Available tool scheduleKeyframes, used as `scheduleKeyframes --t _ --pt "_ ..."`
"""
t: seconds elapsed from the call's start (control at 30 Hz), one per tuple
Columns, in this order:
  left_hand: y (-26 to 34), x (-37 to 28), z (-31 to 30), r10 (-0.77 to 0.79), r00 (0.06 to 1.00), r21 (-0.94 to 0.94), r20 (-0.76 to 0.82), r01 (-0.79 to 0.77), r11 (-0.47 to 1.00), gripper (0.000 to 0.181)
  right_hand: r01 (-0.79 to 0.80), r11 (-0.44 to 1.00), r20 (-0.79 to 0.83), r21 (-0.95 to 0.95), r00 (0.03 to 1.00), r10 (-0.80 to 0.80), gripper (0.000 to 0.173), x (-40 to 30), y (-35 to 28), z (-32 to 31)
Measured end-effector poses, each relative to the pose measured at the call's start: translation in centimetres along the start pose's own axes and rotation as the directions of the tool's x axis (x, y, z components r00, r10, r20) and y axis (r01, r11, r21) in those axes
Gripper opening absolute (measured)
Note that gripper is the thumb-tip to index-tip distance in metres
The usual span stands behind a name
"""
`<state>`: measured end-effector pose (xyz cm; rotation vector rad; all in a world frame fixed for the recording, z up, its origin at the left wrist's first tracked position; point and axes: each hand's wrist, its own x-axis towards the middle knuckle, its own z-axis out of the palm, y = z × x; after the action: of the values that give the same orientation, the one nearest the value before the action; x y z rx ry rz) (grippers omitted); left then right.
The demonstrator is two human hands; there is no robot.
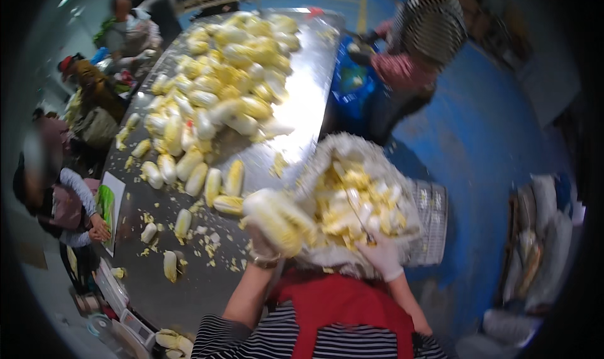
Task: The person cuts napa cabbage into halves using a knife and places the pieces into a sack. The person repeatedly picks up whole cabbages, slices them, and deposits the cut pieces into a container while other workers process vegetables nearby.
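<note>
My left hand, wearing a wristwatch, grips a napa cabbage at the table's near right edge. The cabbage is pale and blurred by motion. In my gloved right hand is a knife, its thin blade pointing away from me over a white woven sack. Trimmed yellow and white cabbage leaves fill the open sack. Left of the held cabbage, a smaller napa cabbage lies on the metal table.
A large pile of napa cabbages covers the table's far part, with leaf scraps nearer me. A plastic crate stands by the sack. One person works beside a blue bag; another stands at the left edge.
</note>
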<state>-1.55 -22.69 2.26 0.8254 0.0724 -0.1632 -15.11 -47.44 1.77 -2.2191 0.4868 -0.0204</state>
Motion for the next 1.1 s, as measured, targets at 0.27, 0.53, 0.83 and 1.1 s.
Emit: scheduleKeyframes --t 0.27,0.53,0.83,1.1 --pt "-3.8 -0.3 8.6 -0.372 0.876 0.787 0.308 -0.014 0.617 0.080 0.042 0.993 -0.097 0.106 0.995 -0.032 0.027 -2.8 -1.7 -5.4" --pt "-4.3 -1.0 10.4 -0.401 0.810 0.861 0.428 -0.230 0.453 0.075 0.236 0.956 -0.165 -0.173 0.950 -0.264 0.033 -3.5 -2.8 -4.3" --pt "-4.8 -1.6 10.3 -0.413 0.828 0.888 0.379 -0.200 0.413 0.069 0.187 0.962 -0.094 -0.198 0.973 -0.208 0.040 -3.8 -2.3 -4.4" --pt "-5.6 -1.7 9.9 -0.324 0.852 0.883 0.412 -0.287 0.371 0.072 0.076 0.979 -0.035 -0.188 0.996 -0.084 0.031 -3.6 -2.1 -3.9"
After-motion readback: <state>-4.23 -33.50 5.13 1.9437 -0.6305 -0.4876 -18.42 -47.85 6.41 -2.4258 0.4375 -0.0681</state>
